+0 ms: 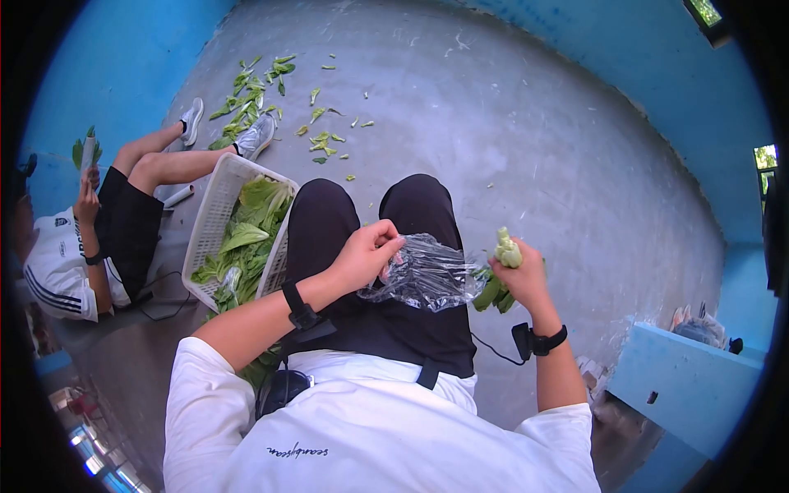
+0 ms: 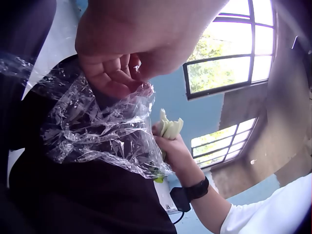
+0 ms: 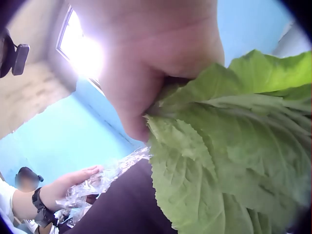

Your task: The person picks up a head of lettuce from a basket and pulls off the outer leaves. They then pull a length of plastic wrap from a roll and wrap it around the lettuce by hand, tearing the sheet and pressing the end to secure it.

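Observation:
My left hand pinches one end of a crinkled clear plastic bag, which spreads over my lap toward the right. In the left wrist view the bag hangs from the curled fingers and thumb. On the right, my right hand grips a leafy green vegetable around its stalks, the pale cut end up. Its broad leaves fan out below the hand and fill much of the right wrist view. The bag's far edge comes close to the leaves.
A white plastic basket full of leafy greens stands at my left knee. Beyond it another person sits holding a wrapped vegetable. Loose leaves litter the floor ahead. A light-blue ledge is at the right.

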A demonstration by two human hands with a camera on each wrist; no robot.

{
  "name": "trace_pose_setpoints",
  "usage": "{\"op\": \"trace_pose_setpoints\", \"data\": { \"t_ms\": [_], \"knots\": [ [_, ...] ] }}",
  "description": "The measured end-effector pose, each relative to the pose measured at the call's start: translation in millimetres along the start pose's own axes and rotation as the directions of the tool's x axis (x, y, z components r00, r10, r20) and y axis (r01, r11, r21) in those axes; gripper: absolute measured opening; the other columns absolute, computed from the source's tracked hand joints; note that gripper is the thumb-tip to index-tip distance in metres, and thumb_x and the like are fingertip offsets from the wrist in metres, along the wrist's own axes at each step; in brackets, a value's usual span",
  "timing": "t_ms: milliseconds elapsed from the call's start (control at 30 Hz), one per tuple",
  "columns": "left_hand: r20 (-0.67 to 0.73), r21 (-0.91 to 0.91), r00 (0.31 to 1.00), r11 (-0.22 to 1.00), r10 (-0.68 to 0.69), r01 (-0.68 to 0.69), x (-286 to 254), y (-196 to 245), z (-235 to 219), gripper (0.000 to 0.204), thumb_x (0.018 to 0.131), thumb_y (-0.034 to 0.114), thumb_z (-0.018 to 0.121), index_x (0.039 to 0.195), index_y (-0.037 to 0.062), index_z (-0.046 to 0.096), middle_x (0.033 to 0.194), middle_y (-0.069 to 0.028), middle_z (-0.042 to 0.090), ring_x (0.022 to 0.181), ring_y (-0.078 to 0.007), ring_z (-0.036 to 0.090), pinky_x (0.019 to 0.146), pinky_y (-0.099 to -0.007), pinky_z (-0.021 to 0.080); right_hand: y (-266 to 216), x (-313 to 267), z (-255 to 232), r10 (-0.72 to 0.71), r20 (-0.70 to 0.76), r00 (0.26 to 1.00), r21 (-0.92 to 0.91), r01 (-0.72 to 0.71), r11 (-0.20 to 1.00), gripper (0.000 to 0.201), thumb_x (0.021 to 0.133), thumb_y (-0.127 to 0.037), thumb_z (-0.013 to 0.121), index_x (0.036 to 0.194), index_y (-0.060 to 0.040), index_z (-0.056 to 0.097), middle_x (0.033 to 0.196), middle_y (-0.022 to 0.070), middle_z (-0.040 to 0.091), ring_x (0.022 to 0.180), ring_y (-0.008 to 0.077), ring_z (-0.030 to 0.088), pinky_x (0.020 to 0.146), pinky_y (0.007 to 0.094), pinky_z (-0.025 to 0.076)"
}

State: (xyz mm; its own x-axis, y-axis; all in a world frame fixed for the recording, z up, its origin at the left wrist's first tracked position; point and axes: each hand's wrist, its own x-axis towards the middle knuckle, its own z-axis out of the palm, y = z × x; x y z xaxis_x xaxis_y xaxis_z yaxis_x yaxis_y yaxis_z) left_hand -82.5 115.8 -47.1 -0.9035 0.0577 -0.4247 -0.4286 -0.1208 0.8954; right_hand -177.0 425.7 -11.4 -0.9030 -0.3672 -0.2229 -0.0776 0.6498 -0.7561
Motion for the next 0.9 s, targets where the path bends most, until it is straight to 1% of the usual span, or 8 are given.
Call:
{"op": "trace_pose_setpoints", "data": {
  "t_ms": [200, 367, 533, 567, 667, 767, 867, 900],
  "knots": [
    [0.041, 0.011, 0.999, 1.000, -0.016, 0.016, -0.2, 5.5, 12.6, 0.013, 0.104, 0.013, 0.058, 0.097, 0.0031, 0.057, 0.076, -0.0032, 0.066, 0.053, -0.0062, 0.055, 0.049, -0.0218, 0.044, 30.0, -10.5, -5.1, 0.068, -0.107, 0.992, 0.093, -0.058, 0.994, 0.018, 0.081, -0.007, 0.079, 0.088, -0.0016, 0.064, 0.075, 0.0054, 0.067, 0.068, 0.0138, 0.061, 0.065, 0.0337, 0.051],
    [0.049, 0.242, 0.995, 0.966, 0.088, -0.097, 8.6, 21.5, 13.1, 0.018, 0.100, 0.018, 0.066, 0.108, 0.0014, 0.065, 0.081, -0.0028, 0.068, 0.064, -0.0069, 0.060, 0.059, -0.0250, 0.048, 16.4, -13.8, -7.8, 0.080, -0.234, 0.969, 0.094, -0.059, 0.994, 0.018, 0.082, -0.008, 0.080, 0.089, -0.0020, 0.065, 0.076, 0.0063, 0.067, 0.068, 0.0149, 0.062, 0.066, 0.0327, 0.051],
    [0.078, 0.423, 0.974, 0.877, 0.213, -0.226, 16.4, 28.8, 11.4, 0.034, 0.095, 0.023, 0.073, 0.122, 0.0030, 0.066, 0.083, -0.0035, 0.070, 0.074, -0.0110, 0.065, 0.069, -0.0273, 0.051, -38.9, -26.8, 7.3, -0.190, 0.041, 0.981, -0.179, 0.194, 0.965, 0.023, 0.075, -0.005, 0.080, 0.092, -0.0021, 0.064, 0.078, 0.0154, 0.066, 0.072, 0.0346, 0.065, 0.066, 0.0415, 0.051],
    [0.063, 0.448, 0.979, 0.871, 0.193, -0.201, 13.9, 31.8, 10.3, 0.039, 0.092, 0.027, 0.075, 0.123, 0.0042, 0.064, 0.086, -0.0073, 0.070, 0.078, -0.0165, 0.066, 0.074, -0.0310, 0.053, -47.1, -28.1, 13.1, -0.242, 0.109, 0.964, -0.251, 0.263, 0.932, 0.025, 0.073, -0.005, 0.080, 0.092, -0.0023, 0.063, 0.079, 0.0171, 0.065, 0.074, 0.0389, 0.065, 0.067, 0.0438, 0.051],
    [-0.074, 0.622, 0.875, 0.708, 0.478, -0.334, 4.4, 25.4, 7.7, 0.039, 0.092, 0.027, 0.075, 0.121, 0.0046, 0.063, 0.090, -0.0103, 0.070, 0.079, -0.0196, 0.067, 0.075, -0.0325, 0.053, -53.5, -28.0, 33.1, -0.296, 0.188, 0.936, -0.229, 0.335, 0.914, 0.028, 0.076, -0.011, 0.083, 0.091, -0.0024, 0.062, 0.081, 0.0186, 0.064, 0.079, 0.0433, 0.061, 0.070, 0.0459, 0.049],
    [-0.089, 0.623, 0.969, 0.772, 0.230, -0.126, -2.6, 11.5, -8.0, 0.032, 0.091, 0.028, 0.076, 0.110, 0.0044, 0.064, 0.092, -0.0110, 0.070, 0.082, -0.0191, 0.067, 0.078, -0.0335, 0.054, -62.2, -29.7, 34.3, -0.308, 0.213, 0.927, -0.234, 0.354, 0.905, 0.031, 0.071, -0.007, 0.082, 0.095, -0.0036, 0.063, 0.084, 0.0171, 0.065, 0.083, 0.0415, 0.063, 0.074, 0.0460, 0.049],
    [0.130, 0.411, 0.991, 0.909, 0.013, -0.066, -0.4, -18.5, -24.0, 0.030, 0.091, 0.029, 0.076, 0.103, 0.0037, 0.065, 0.091, -0.0093, 0.070, 0.081, -0.0170, 0.066, 0.077, -0.0333, 0.054, -69.3, -35.2, 25.7, -0.285, 0.204, 0.937, -0.261, 0.333, 0.906, 0.033, 0.068, -0.005, 0.081, 0.095, -0.0037, 0.063, 0.084, 0.0172, 0.065, 0.082, 0.0420, 0.063, 0.074, 0.0464, 0.049],
    [0.162, 0.384, 0.986, 0.919, 0.029, -0.090, -2.4, -16.7, -24.8, 0.027, 0.092, 0.028, 0.077, 0.098, 0.0028, 0.067, 0.091, -0.0082, 0.070, 0.081, -0.0145, 0.066, 0.077, -0.0322, 0.054, -71.9, -35.0, 20.6, -0.272, 0.197, 0.942, -0.276, 0.320, 0.906, 0.032, 0.068, -0.005, 0.081, 0.095, -0.0034, 0.062, 0.084, 0.0176, 0.065, 0.082, 0.0423, 0.062, 0.073, 0.0468, 0.049]
  ]
}}
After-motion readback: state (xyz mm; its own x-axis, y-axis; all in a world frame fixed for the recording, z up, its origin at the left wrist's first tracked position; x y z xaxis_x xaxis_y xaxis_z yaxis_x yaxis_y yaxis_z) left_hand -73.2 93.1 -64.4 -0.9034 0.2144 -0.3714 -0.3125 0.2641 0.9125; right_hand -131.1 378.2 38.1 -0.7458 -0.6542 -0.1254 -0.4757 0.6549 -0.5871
